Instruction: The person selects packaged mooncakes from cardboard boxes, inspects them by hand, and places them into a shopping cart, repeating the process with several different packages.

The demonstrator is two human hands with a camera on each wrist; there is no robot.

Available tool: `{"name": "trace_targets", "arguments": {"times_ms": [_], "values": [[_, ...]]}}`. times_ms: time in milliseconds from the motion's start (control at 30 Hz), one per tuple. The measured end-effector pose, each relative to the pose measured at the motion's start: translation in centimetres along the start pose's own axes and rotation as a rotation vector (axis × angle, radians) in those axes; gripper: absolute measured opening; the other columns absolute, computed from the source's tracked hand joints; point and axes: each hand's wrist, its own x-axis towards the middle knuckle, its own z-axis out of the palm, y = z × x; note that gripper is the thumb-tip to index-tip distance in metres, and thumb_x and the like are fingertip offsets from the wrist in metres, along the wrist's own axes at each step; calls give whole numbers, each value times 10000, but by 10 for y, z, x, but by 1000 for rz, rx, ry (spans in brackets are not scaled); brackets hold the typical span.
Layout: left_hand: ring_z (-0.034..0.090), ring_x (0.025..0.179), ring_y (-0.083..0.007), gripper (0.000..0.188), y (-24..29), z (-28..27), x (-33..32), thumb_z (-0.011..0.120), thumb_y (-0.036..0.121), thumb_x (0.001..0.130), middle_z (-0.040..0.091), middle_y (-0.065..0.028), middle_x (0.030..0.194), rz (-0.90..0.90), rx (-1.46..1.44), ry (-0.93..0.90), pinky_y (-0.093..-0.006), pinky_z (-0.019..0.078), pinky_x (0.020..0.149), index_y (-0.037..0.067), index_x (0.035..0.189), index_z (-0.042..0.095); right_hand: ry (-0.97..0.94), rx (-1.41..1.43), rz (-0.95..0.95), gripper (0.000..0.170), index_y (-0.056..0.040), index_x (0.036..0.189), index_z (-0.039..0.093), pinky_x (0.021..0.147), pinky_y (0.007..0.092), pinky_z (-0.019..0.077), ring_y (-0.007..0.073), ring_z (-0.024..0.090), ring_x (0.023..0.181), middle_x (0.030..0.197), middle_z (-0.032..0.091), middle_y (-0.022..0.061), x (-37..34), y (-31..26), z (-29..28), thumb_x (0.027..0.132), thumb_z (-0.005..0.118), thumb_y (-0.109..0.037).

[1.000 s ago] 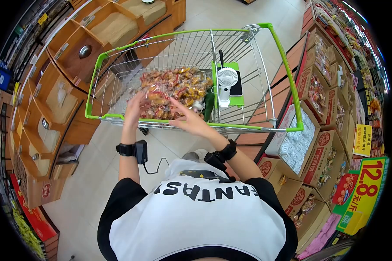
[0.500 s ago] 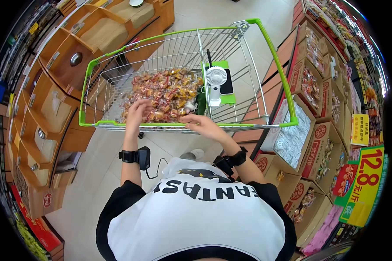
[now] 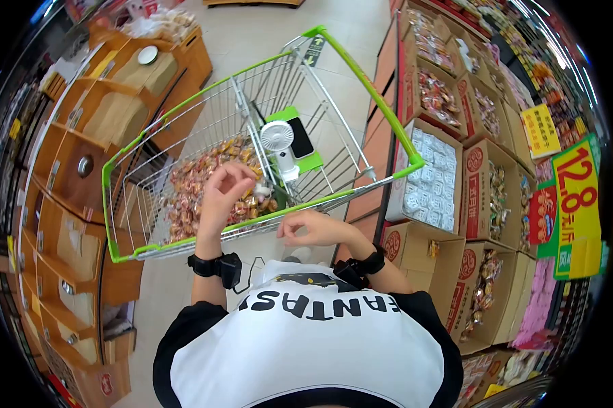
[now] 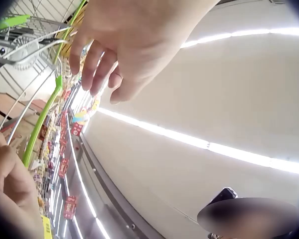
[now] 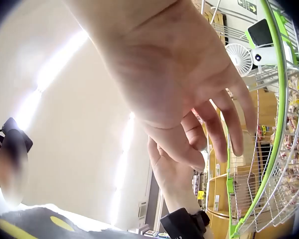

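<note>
My left hand [image 3: 223,194] is empty, its fingers loosely bent over the near side of the silver wire shopping cart with green plastic edging [image 3: 378,102]; my right hand [image 3: 313,228] is empty too, fingers relaxed and slightly curved, beside the cart's near rim. From the head view I look down on the heap of small snacks in clear and red-yellow wrappers [image 3: 191,187], which covers part of the cart's basket floor; my right wrist view catches it only sideways, through the cart's wires. The head view also gives the white round handheld fan [image 3: 277,137] and the black-screened phone [image 3: 301,138] on the cart's bright green flat flap [image 3: 311,163]. My left wrist view alone shows the red hanging signs [image 4: 70,206], while long white ceiling lights [image 4: 239,154] run across both wrist views. My right wrist view shows the black strapped camera [image 5: 182,224] on my other wrist clearly. The orange-brown wooden display bins [image 3: 196,58] stand close along the cart's left side, and the row of red-printed cardboard boxes [image 3: 475,183] lies to its right. Pale tiled floor [image 3: 252,20] lies open beyond the cart's far side.
</note>
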Motion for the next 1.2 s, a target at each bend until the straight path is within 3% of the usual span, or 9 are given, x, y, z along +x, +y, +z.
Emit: {"name": "trace_targets", "arguments": {"times_ms": [200, 333, 567, 633, 767, 967, 1000, 1200], "values": [[489, 788, -129, 128, -11, 44, 14, 569, -36, 728, 531, -79, 847, -92, -94, -357, -237, 397, 711, 32, 685, 470, 114, -57, 3, 202, -29, 608, 434, 746, 299, 455, 172, 556, 835, 848, 563, 93, -34, -1, -11, 715, 599, -74], [490, 823, -145, 115, -19, 80, 24, 598, -42, 702, 531, -91, 869, -182, -120, -508, -256, 373, 741, 25, 694, 505, 220, -104, -5, 199, -18, 610, 434, 748, 305, 457, 184, 556, 834, 857, 569, 98, -62, 1, -17, 715, 595, -72], [481, 857, -144, 96, -41, 141, 38, 607, -30, 697, 519, -86, 913, -184, -160, -809, -270, 373, 773, 14, 693, 522, 486, -137, 108, 201, -15, 611, 426, 755, 310, 453, 190, 551, 827, 866, 573, 106, -126, -8, -16, 711, 590, -74], [482, 856, -140, 90, -45, 156, 38, 604, -24, 701, 511, -86, 932, -234, -166, -886, -269, 378, 775, 9, 693, 521, 524, -140, 202, 204, -22, 620, 431, 796, 311, 413, 212, 531, 918, 947, 582, 111, -147, -15, -12, 724, 591, -95], [479, 846, -127, 78, -53, 188, 35, 584, -23, 718, 500, -78, 948, -299, -191, -1032, -248, 385, 751, 11, 699, 516, 708, -133, 191, 208, -27, 619, 430, 749, 295, 418, 196, 526, 891, 948, 582, 96, -186, -16, 3, 718, 600, -95], [475, 834, -109, 109, -58, 230, 23, 579, -41, 720, 495, -70, 951, -355, -145, -1158, -214, 381, 718, 24, 673, 505, 1052, -131, 200, 210, -30, 612, 425, 736, 270, 443, 152, 527, 813, 901, 560, 97, -230, -28, 33, 721, 601, -66], [474, 826, -101, 123, -63, 235, 22, 573, -52, 723, 496, -66, 952, -350, -145, -1185, -209, 384, 707, 25, 663, 498, 1089, -91, 195, 213, -41, 614, 425, 722, 279, 397, 172, 500, 860, 943, 569, 74, -237, -28, 38, 723, 602, -85], [480, 827, -96, 139, -73, 261, 12, 557, -65, 731, 504, -61, 945, -367, -168, -1288, -216, 401, 716, 30, 666, 480, 1256, -72, 269, 222, -41, 626, 426, 786, 279, 410, 159, 508, 869, 955, 543, 86, -272, -37, 70, 754, 599, -98]]}}
